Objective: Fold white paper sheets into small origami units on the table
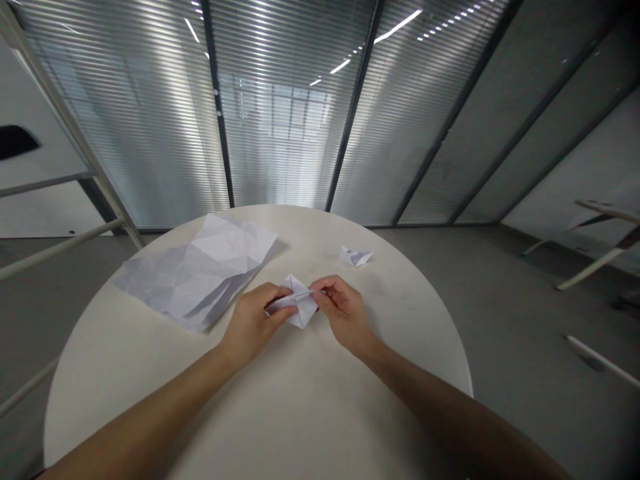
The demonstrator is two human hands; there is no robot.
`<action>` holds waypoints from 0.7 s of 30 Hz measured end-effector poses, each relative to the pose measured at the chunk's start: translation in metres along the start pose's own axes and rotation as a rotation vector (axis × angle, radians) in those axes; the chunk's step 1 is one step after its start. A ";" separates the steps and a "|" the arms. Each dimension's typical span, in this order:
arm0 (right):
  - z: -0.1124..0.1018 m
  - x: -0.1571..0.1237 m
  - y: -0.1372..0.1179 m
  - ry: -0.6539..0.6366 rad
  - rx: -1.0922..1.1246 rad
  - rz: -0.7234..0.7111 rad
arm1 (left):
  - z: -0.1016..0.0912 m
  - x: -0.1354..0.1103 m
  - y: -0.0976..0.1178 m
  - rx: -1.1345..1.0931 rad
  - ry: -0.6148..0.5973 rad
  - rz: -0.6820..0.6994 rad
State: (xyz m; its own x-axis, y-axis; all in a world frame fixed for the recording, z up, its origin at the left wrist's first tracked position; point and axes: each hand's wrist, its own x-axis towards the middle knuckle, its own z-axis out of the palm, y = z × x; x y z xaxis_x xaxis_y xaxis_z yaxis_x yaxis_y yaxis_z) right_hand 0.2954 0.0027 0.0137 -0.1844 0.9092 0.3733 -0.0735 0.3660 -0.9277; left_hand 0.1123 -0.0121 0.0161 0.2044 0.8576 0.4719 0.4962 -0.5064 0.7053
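Note:
A small folded piece of white paper (pixel 299 303) lies at the middle of a round white table (pixel 280 413). My left hand (pixel 253 323) pinches its left side, fingers curled around a fold. My right hand (pixel 340 310) pinches its right edge between thumb and fingers. Both hands rest low on the tabletop, close together over the paper.
A large creased sheet of white paper (pixel 200 270) lies at the table's far left. A small finished paper figure (pixel 355 256) sits at the far right. Glass walls with blinds stand behind the table; table legs and a white rod are on the grey floor to the right.

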 end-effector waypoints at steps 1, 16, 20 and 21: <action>0.000 0.000 0.000 0.001 -0.002 -0.012 | 0.001 0.000 0.000 -0.005 0.006 -0.014; -0.002 0.002 0.007 -0.029 -0.124 -0.010 | -0.006 0.002 0.001 -0.077 -0.066 -0.039; 0.000 0.002 0.007 -0.020 0.077 0.082 | -0.004 0.004 0.005 -0.372 -0.069 -0.251; 0.001 0.002 0.006 -0.043 0.115 0.081 | -0.004 0.004 0.006 -0.424 -0.063 -0.268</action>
State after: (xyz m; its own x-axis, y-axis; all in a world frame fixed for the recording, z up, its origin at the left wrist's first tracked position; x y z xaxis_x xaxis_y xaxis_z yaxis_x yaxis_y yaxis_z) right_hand 0.2941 0.0063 0.0091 -0.2364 0.9246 0.2987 -0.1680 0.2638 -0.9498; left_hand 0.1127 -0.0122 0.0240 0.1741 0.9596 0.2209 0.1548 -0.2482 0.9563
